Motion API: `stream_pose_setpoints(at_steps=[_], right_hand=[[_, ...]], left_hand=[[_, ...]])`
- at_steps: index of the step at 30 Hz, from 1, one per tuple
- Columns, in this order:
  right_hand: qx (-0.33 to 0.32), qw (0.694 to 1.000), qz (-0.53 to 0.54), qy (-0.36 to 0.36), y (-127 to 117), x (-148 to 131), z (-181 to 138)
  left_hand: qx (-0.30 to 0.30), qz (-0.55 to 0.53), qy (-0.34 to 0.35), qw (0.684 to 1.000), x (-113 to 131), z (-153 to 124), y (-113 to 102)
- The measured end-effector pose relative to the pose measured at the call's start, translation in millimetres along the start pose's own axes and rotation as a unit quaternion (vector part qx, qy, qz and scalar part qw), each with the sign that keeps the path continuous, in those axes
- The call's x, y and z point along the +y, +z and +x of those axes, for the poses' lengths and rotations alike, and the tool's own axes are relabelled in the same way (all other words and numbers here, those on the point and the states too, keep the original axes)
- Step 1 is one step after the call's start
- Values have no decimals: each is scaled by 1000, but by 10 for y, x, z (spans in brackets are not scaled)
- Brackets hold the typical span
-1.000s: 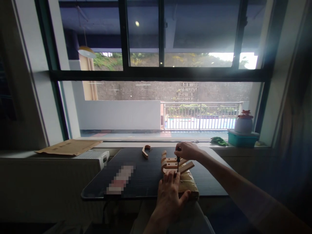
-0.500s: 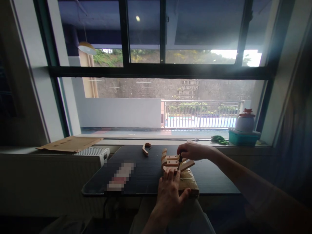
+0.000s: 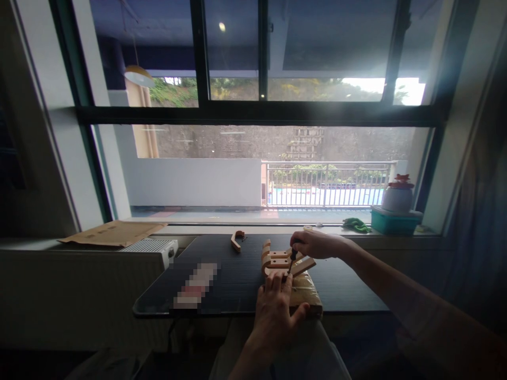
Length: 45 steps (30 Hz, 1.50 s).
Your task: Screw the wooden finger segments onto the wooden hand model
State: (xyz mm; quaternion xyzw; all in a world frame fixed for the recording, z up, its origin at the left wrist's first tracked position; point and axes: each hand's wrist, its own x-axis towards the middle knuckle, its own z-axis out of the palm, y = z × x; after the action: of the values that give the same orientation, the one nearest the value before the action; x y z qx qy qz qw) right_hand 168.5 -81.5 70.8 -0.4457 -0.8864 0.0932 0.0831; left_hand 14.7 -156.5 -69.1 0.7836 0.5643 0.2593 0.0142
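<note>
While the right hand's (image 3: pixel 304 244) grip is holding the screwdriver (image 3: pixel 293 256) at the near wooden hook (image 3: pixel 304 266) above the wrapped block (image 3: pixel 307 294), the left hand (image 3: pixel 275 306) is bracing, thumb wide; steady, in-line pressure should prevent slipping.

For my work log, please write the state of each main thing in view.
Screwdriver: tilted slightly, held by right hand
Wooden hooks: side by side, nearest under left hand
Loose wooden piece: lying apart
Wrapped block: lying flat
Green cloth: bunched up
Teal box: lidded, pot on top
Envelope: lying flat
</note>
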Motion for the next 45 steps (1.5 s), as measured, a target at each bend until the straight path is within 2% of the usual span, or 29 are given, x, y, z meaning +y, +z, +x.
stream_pose_setpoints(at_steps=[14,20,25,29,39,45], right_hand=[[32,996,-57,66,206,-142,184],[48,995,-50,78,177,-125,191],[49,998,-3,44,41,-120,119],[25,998,53,1,-4,-102,67],[-21,984,171,-55,90,72,75],[-17,977,199,-75,149,101,60]], left_hand=[[-2,15,1,1000,6,0,3],[-2,5,-2,1000,9,-11,-12],[-15,3,-8,1000,15,-16,-37],[-12,0,-13,1000,13,-1,-37],[-15,-1,-10,1000,9,-20,-34],[-19,0,-10,1000,11,-10,-41]])
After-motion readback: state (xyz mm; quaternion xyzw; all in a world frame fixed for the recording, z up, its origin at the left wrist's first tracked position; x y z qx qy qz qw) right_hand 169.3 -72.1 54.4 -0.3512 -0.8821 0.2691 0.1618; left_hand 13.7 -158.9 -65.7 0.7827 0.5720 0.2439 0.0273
